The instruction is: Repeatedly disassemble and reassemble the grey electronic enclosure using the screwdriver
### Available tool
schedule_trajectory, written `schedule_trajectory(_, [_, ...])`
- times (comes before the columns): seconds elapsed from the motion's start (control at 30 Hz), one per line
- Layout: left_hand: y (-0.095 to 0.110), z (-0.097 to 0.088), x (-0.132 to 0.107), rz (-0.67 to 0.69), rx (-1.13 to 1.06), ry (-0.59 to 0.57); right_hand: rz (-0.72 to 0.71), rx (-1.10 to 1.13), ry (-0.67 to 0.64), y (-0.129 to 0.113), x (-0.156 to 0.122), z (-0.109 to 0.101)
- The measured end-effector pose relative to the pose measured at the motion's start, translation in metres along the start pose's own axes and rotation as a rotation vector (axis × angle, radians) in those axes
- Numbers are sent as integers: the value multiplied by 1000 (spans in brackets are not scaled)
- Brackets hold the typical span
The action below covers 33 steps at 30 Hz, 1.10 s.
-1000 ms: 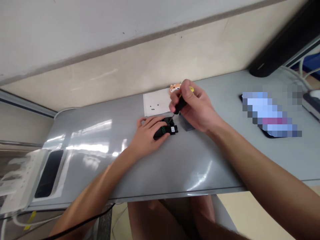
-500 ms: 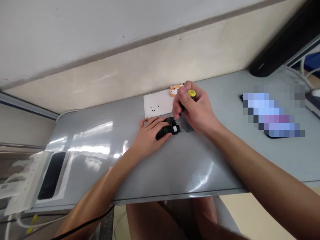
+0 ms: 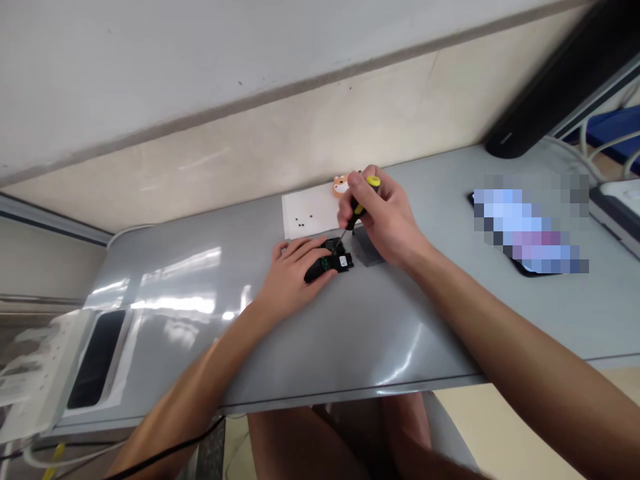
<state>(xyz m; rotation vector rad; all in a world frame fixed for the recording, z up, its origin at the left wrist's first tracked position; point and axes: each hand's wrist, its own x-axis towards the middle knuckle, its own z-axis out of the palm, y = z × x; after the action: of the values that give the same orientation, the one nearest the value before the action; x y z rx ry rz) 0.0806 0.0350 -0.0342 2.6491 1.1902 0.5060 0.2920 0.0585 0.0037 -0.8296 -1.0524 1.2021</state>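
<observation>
Under my left hand (image 3: 295, 270) lies a small black device (image 3: 345, 265) with a green circuit board and a white label. My fingers and thumb hold it against the grey table. My right hand (image 3: 385, 213) grips a screwdriver (image 3: 356, 212) with a black and yellow handle. Its thin shaft slants down to the left, and the tip is at the exposed board. Beside my right hand, partly covered by it, rests a flat dark grey piece (image 3: 367, 250). Behind the device, several tiny dark screws (image 3: 301, 225) lie on white paper (image 3: 323, 203).
An orange and white animal-face item (image 3: 341, 186) sits on the paper's far edge. To the right are a blurred-out phone (image 3: 530, 233) and a black cylinder (image 3: 510, 140). At left, a dark phone (image 3: 97, 360) lies beside a white power strip (image 3: 47, 380).
The screwdriver's shaft now shows clearly, with its tip at the board; my right hand has tilted slightly. My left hand stays on the device. The whole view has shifted a little.
</observation>
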Motion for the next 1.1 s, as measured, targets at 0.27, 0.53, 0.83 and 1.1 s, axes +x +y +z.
schedule_trajectory(0.27, [-3, 1, -3, 34, 21, 17, -2, 56, -4, 4, 2, 4])
schedule_trajectory(0.53, [-3, 1, -2, 47, 26, 19, 17, -1, -13, 4, 4, -4])
schedule_trajectory(0.83, [-2, -4, -3, 81, 71, -30, -170, -463, 37, 10, 6, -14])
schedule_trajectory(1.1, [-5, -3, -6, 91, 51, -31, -298, -692, 398, 5, 11, -28])
